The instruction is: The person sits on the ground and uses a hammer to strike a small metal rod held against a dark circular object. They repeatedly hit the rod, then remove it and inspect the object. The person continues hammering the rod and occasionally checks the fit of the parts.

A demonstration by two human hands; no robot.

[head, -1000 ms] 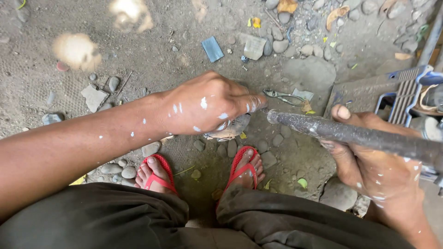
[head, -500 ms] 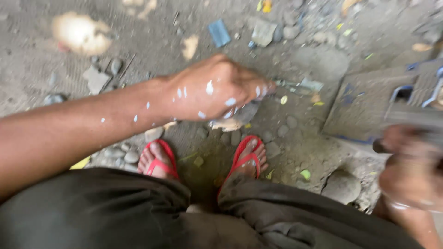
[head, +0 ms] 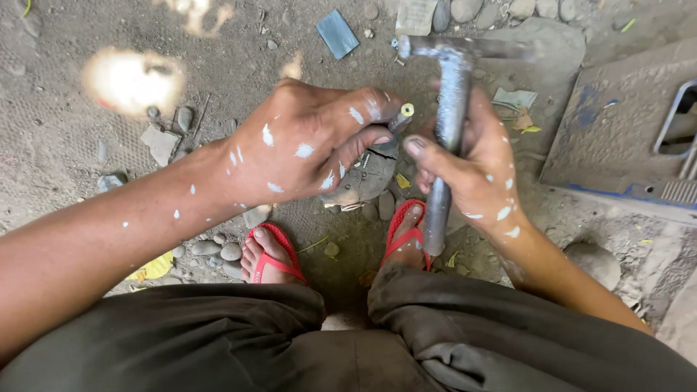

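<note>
While the person squats, the dark trousers fill the bottom of the view, and just beyond them two feet in red sandals stand on the dirt ground. Above the feet the two hands meet, almost touching each other. The left hand, spotted with white paint, is closed: its fingers and thumb pinch a small thin metal piece with a yellowish round end, and this piece points toward the other hand. Under the left hand a grey stone lies on the ground between the feet. The right hand is clenched around the shaft of a metal hammer, with the thumb stretched along it. The hammer stands nearly upright in the view, its head at the far end, just beside the small piece. Farther away lie pebbles, a small blue flat piece, and on the right a grey metal plate.
</note>
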